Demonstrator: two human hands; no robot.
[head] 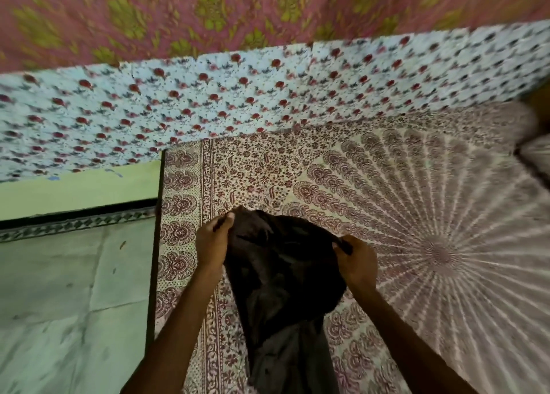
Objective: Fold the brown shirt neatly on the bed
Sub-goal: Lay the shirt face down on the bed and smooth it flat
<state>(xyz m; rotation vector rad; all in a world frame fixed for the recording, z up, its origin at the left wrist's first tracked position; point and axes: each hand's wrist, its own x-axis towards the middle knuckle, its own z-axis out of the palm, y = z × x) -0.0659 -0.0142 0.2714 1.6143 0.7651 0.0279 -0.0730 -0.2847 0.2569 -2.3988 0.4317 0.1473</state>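
The dark brown shirt (pixel 279 274) hangs bunched between my two hands, over the near left part of the bed. Its lower part trails down toward me. My left hand (pixel 212 241) pinches the shirt's upper left edge between thumb and fingers. My right hand (pixel 357 259) grips the upper right edge with curled fingers. The bed (pixel 416 200) is covered by a cream sheet with a maroon mandala print.
A blue floral cloth (pixel 208 102) hangs behind the bed, with a pink and green curtain (pixel 238 9) above it. The bed's left edge (pixel 159 244) borders a pale green floor (pixel 65 289). A pillow (pixel 535 152) lies at the far right.
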